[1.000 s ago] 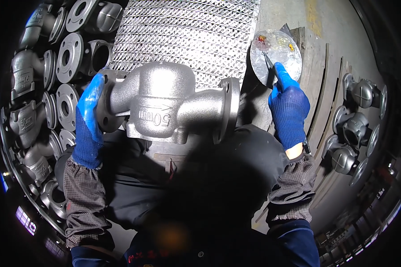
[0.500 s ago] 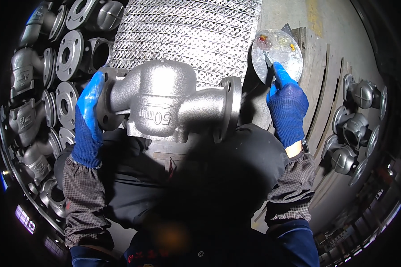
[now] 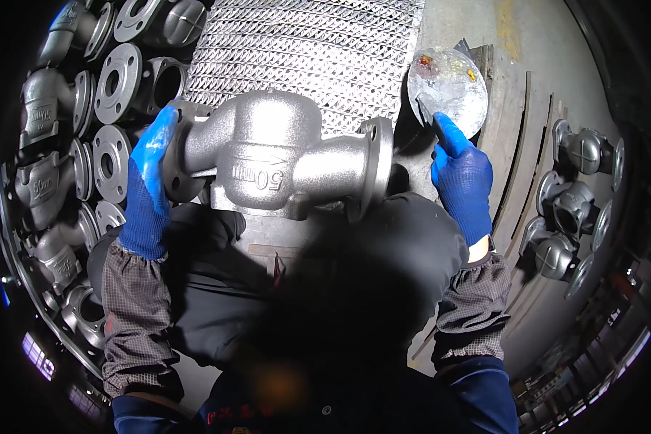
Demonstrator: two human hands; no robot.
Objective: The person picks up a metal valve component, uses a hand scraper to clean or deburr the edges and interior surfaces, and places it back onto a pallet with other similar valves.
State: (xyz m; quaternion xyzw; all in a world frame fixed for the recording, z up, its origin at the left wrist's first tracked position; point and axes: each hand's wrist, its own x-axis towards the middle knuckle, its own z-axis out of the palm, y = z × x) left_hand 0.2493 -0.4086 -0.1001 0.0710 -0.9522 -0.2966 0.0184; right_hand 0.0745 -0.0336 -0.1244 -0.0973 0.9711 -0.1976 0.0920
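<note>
Pipe valve between two gloved hands, with paste plate

A round metal plate (image 3: 464,106), just beyond the right hand (image 3: 463,177), carries a red dab (image 3: 426,61) and a yellow dab (image 3: 471,74) on its far part. The right hand pinches a dark slim tool (image 3: 424,111) over the plate's near left edge. Compared with half a second earlier, the right hand has drawn slightly toward the wearer, and the tool lies closer to that edge. The grey pipe valve (image 3: 271,145) lies between the hands, its left flange against the left hand (image 3: 149,177), its right flange apart from the right. Its long axis runs crosswise from hand to hand; the rounded dome points away from the wearer. The left hand is pressed to the flange; how its digits close cannot be told. A ridged metal sheet (image 3: 304,58) extends beyond the valve.
</note>
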